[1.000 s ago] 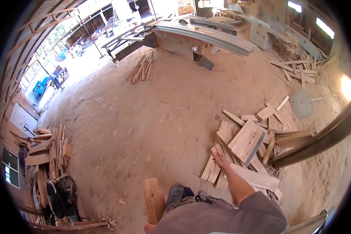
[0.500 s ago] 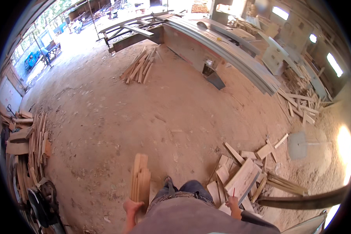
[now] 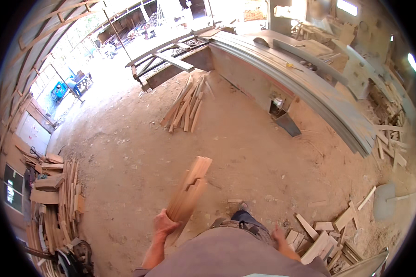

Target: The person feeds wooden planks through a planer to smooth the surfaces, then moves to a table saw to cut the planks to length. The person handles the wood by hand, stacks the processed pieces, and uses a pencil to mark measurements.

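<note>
My left hand [image 3: 165,224] is closed around the lower part of several short wooden boards [image 3: 189,190]. They are stacked flat against each other, tilted up and away to the right, with uneven far ends. Low at my right side, my right hand [image 3: 278,234] is slightly blurred, its fingers closed. A thin red pencil showed in it half a second ago; now only a trace of red shows at the fingers. Beyond the right hand lies a loose heap of wood offcuts [image 3: 320,247], which it does not touch.
Ahead stands a long saw table [image 3: 305,85] with a round blade [image 3: 261,42]. Wooden sticks [image 3: 186,104] lie on the dirt floor [image 3: 125,184] by its left end. Stacked timber [image 3: 55,194] lines the left wall. A shovel [image 3: 384,201] rests on sawdust at right.
My left hand has raised the boards and swung them forward and right. The view has shifted, bringing the saw table and sticks nearer. My right hand has moved away from the offcut heap.
</note>
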Motion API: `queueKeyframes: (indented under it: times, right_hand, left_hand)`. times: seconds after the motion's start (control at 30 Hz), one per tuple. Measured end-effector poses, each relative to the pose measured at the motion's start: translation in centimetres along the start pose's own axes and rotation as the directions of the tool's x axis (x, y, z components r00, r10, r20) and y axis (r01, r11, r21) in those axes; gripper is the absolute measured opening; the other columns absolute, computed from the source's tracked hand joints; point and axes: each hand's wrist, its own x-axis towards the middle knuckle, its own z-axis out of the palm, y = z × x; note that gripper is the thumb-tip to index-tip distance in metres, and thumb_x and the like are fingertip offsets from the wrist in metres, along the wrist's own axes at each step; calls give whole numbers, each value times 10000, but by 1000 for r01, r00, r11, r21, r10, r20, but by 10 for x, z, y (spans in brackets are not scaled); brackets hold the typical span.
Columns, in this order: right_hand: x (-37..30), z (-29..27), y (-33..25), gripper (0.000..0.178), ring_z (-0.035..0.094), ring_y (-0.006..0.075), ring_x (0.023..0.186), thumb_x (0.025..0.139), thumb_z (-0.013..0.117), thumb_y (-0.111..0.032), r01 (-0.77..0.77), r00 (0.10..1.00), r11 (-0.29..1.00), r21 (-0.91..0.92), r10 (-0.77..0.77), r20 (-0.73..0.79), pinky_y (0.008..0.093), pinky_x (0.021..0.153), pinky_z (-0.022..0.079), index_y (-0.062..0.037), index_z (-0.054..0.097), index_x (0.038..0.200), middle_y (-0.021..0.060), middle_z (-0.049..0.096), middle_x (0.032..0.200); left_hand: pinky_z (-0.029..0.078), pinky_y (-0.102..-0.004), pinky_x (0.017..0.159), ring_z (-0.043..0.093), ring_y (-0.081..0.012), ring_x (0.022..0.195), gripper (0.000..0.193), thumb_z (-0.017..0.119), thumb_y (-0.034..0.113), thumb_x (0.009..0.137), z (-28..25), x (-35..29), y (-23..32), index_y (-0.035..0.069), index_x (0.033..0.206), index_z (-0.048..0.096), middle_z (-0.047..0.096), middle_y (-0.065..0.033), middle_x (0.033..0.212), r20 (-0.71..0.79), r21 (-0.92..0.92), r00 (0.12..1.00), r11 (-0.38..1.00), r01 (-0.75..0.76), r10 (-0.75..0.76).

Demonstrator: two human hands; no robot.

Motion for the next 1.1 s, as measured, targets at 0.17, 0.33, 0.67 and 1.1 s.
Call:
queueKeyframes:
  times: [0.17,0.33,0.67,1.1]
  right_hand:
    - [204,-195,-134,341,674,216,627,1028,477,-241,-161,976,707,688,216,6,367,578,561,3,585,1241,148,698,787]
    - [354,-317,-249,319,674,182,661,1065,477,-281,12,985,612,791,129,-114,320,604,550,-9,632,1126,121,702,840]
    - [594,-312,-284,714,577,178,617,968,510,-221,-89,996,573,815,27,89,306,544,501,-155,230,1622,46,557,703]
    - [937,-541,-613,292,527,235,668,1063,482,-228,479,876,789,386,-395,-278,395,639,446,30,613,1028,122,569,743]
  left_hand:
    - [578,-464,829,719,-399,922,672,922,414,553,-11,95,82,51,1052,658,742,-209,960,-9,-43,1000,999,9,-9]
    - [576,-462,808,720,-389,906,692,929,435,537,2,218,152,41,1036,658,738,-214,948,62,-23,998,1000,16,-15]
    - [577,-489,792,709,-426,899,552,823,361,628,-28,534,330,22,1028,651,724,-245,950,117,3,987,994,-109,108]
    - [583,-492,706,695,-456,778,287,701,138,674,-157,943,561,14,923,631,689,-250,830,-258,152,858,896,-417,443]
